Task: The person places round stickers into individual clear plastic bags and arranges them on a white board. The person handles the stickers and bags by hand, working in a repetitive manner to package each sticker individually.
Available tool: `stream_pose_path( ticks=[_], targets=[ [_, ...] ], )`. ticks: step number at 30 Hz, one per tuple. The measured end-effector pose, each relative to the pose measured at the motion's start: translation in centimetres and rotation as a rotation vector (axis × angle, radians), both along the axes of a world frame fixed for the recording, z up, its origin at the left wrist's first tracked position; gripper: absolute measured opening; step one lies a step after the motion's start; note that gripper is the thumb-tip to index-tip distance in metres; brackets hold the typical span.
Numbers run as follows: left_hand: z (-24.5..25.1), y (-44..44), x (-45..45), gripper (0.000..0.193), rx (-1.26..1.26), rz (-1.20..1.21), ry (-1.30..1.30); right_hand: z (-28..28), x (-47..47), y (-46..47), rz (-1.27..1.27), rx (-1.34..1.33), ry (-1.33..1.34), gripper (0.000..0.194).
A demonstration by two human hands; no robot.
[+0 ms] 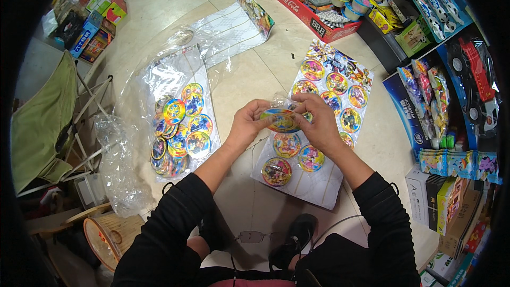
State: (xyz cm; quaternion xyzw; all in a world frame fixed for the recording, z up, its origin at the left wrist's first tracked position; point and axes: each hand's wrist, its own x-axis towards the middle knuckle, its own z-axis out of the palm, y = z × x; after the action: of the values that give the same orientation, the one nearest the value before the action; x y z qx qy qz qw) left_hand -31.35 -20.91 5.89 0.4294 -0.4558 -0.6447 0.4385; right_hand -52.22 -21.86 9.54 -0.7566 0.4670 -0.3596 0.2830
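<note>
Between my hands is a round, brightly printed disc [282, 120], with clear plastic film [281, 99] at its upper edge. My left hand [248, 124] pinches its left side, and my right hand [318, 122] grips its right side. Below them a display card [318, 189] with rows of round discs lies on the floor, partly covered by my right hand and arm. Left of my arms a second card [199, 71] lies under a pile of loose discs [169, 141] in clear plastic.
Farther off lies a folded white card [229, 28] with a printed flap. Crumpled plastic wrap [119, 163] and a green folding chair [46, 123] are at left. Red display boxes [293, 2] and hanging toy packs [426, 95] line the right. My shoes [301, 231] stand close below.
</note>
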Motion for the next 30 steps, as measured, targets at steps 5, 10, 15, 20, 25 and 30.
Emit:
stream_pose_path(
  ticks=[5, 10, 15, 20, 25, 30],
  targets=[
    [-1.9, -0.4, 1.7, 0.015, 0.086, 0.051, -0.107, 1.3, 0.1, 0.3, 0.012, -0.155, 0.049, 0.013],
    [-1.4, -0.5, 1.8, 0.018, 0.032, 0.115, -0.016, 2.4, 0.4, 0.1, 0.078, -0.31, 0.073, 0.013],
    [-0.3, -0.9, 2.1, 0.019, -0.053, 0.049, -0.088, 2.2, 0.6, 0.0, 0.059, -0.243, 0.002, 0.013],
    [3.8, -1.8, 2.1, 0.019, -0.14, -0.097, -0.228, 2.7, 0.8, -0.2, -0.028, 0.04, -0.097, 0.01],
    [9.1, -3.1, 4.7, 0.024, -0.042, -0.127, -0.188, 7.1, 3.5, -1.1, -0.141, 0.256, -0.339, 0.007],
    [11.7, -1.4, 7.4, 0.029, 0.172, -0.002, -0.066, 8.7, 6.1, -1.9, -0.075, 0.344, -0.589, 0.022]
  ],
)
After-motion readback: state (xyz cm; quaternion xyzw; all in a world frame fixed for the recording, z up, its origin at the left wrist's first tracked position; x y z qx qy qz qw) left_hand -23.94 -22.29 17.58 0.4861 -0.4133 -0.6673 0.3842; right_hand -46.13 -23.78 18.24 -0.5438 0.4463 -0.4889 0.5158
